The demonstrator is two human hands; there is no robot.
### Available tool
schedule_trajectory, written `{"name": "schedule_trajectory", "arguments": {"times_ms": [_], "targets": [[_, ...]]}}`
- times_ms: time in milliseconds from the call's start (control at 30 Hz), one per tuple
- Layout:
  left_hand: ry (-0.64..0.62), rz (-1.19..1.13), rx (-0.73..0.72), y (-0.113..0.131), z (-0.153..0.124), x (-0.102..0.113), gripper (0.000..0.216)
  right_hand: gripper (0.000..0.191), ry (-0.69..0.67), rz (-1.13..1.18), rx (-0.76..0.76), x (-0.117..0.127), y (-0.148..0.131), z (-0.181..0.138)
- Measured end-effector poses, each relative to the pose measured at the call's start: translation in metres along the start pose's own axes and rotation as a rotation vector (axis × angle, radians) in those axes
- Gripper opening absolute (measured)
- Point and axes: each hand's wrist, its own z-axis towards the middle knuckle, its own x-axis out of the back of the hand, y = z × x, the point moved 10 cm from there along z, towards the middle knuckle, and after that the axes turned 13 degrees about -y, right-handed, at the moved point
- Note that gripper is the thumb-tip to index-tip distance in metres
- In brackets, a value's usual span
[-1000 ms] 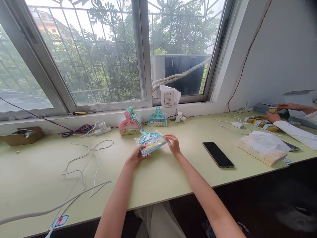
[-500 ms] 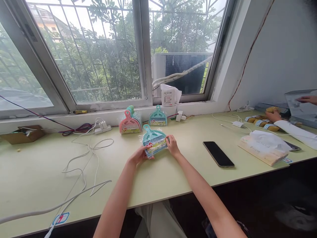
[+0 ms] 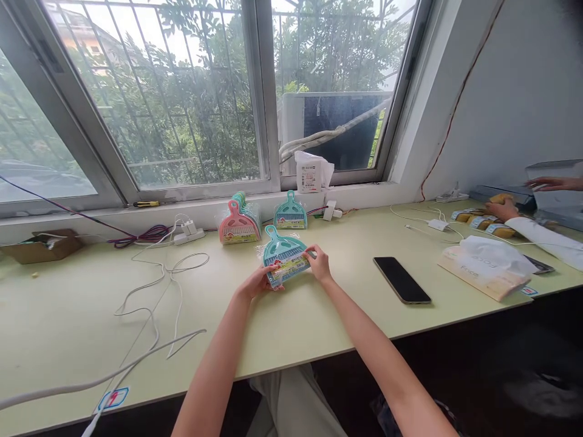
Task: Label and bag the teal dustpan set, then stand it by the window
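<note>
Both my hands hold a teal toy-sized dustpan and brush set (image 3: 286,260) in clear plastic wrap with a printed label, tilted above the table. My left hand (image 3: 255,282) grips its lower left corner, thumb on the front. At its right edge, my right hand (image 3: 319,262) pinches the wrap or label with thumb and forefinger. Behind it, another teal dustpan set (image 3: 290,212) leans upright against the sill. To the left of that stands a row of wrapped dustpan sets, a pink dustpan set (image 3: 235,226) in front and green ones behind.
On the right lie a black phone (image 3: 401,280) and a tissue pack (image 3: 487,267). White cables (image 3: 155,315) spread over the table's left side, near a brown box (image 3: 43,246). A screwdriver (image 3: 146,204) rests on the sill. A co-worker's hands (image 3: 501,209) handle yellow bundles at far right.
My hands and the dustpan set stay nearly in place; the right fingers have shifted slightly at its edge. The co-worker's far hand has moved a little left.
</note>
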Motion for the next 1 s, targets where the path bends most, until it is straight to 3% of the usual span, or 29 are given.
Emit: {"name": "schedule_trajectory", "arguments": {"times_ms": [200,367,500,567,700,767,867,1000], "targets": [[0.026,0.063,0.027,0.0,0.0,0.0,0.062,0.049,0.021,0.161,-0.163,0.003,0.026,0.003],[0.138,0.161,-0.08,0.014,-0.004,0.002,0.077,0.04,-0.043,0.494,-0.25,-0.008,0.043,0.003],[0.245,0.246,-0.229,0.034,-0.008,0.003,0.1,0.035,0.07,0.619,-0.286,0.003,0.053,0.0],[0.221,0.307,-0.265,0.041,-0.007,-0.004,0.091,0.035,0.115,0.632,-0.289,0.009,0.057,0.0],[0.152,0.454,-0.289,0.046,-0.005,-0.019,0.049,0.039,0.141,0.658,-0.3,0.011,0.065,0.0],[0.154,0.468,-0.323,0.049,-0.007,-0.023,0.045,0.042,0.151,0.65,-0.306,0.012,0.068,0.0],[0.211,0.405,-0.345,0.048,-0.007,-0.018,0.047,0.046,0.163,0.623,-0.318,0.012,0.071,-0.001],[0.348,0.428,-0.372,0.046,-0.006,0.0,0.014,0.044,0.155,0.618,-0.311,0.01,0.067,-0.001]]}}
